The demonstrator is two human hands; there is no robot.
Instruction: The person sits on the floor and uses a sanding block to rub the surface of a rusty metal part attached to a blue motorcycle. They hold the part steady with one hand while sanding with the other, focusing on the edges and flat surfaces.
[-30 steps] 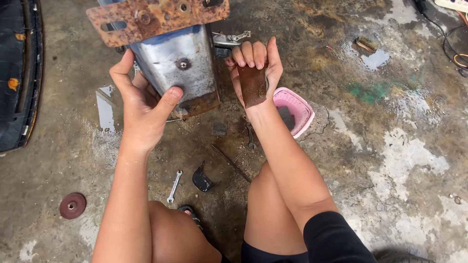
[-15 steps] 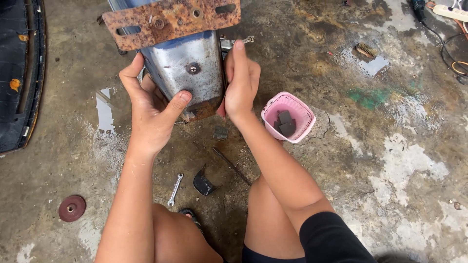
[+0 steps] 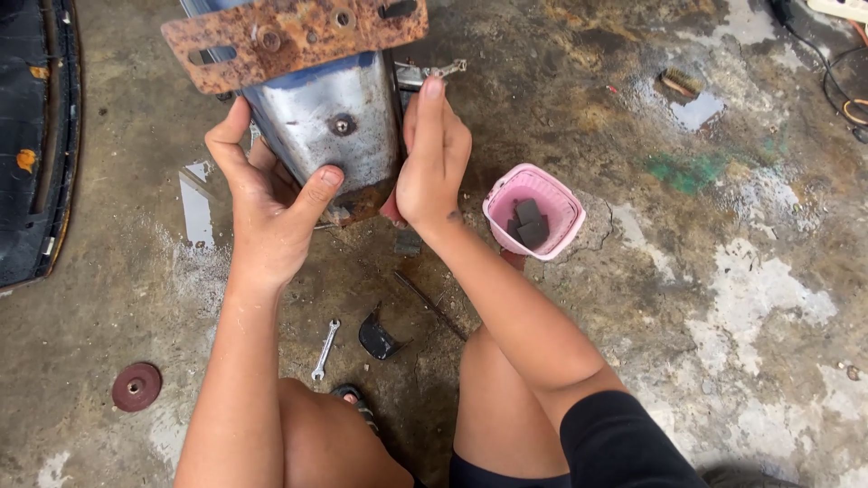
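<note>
Head view, looking down at a stained concrete floor [image 3: 705, 361].

Metal part [image 3: 330, 122]: grey, curved sheet body, upper centre of frame, standing on the floor; one bolt head at its middle. Rusty bracket [image 3: 289, 36] with holes and slots laid across its top, tilted, upper left to upper centre.

Left hand [image 3: 267, 203]: centre left, wrapped round the lower left edge of the metal part; thumb pressed on the front face near the bottom, fingers curled behind the edge, gripping.

Right hand [image 3: 434, 167]: centre, flat against the right edge of the metal part; fingers straight and held together, pointing up, fingertips near a small metal fitting [image 3: 434, 72] projecting from the upper right side of the part. Grip on anything: cannot tell; palm side hidden.

Pink cup [image 3: 533, 210]: just right of the right wrist, on the floor, holding several dark grey blocks [image 3: 529, 223].

Small wrench [image 3: 325, 349]: lower centre, lying on the floor between the forearms.

Dark curved piece [image 3: 375, 337]: just right of the wrench, on the floor.

Thin rod [image 3: 429, 305]: on the floor, slanting, beside the right forearm.

Reddish grinding disc [image 3: 136, 387]: lower left, well apart from the hands.

Dark panel [image 3: 36, 136]: along the left edge of frame.

Cables [image 3: 836, 77]: upper right corner.

Knees and a black sleeve: bottom of frame.
</note>
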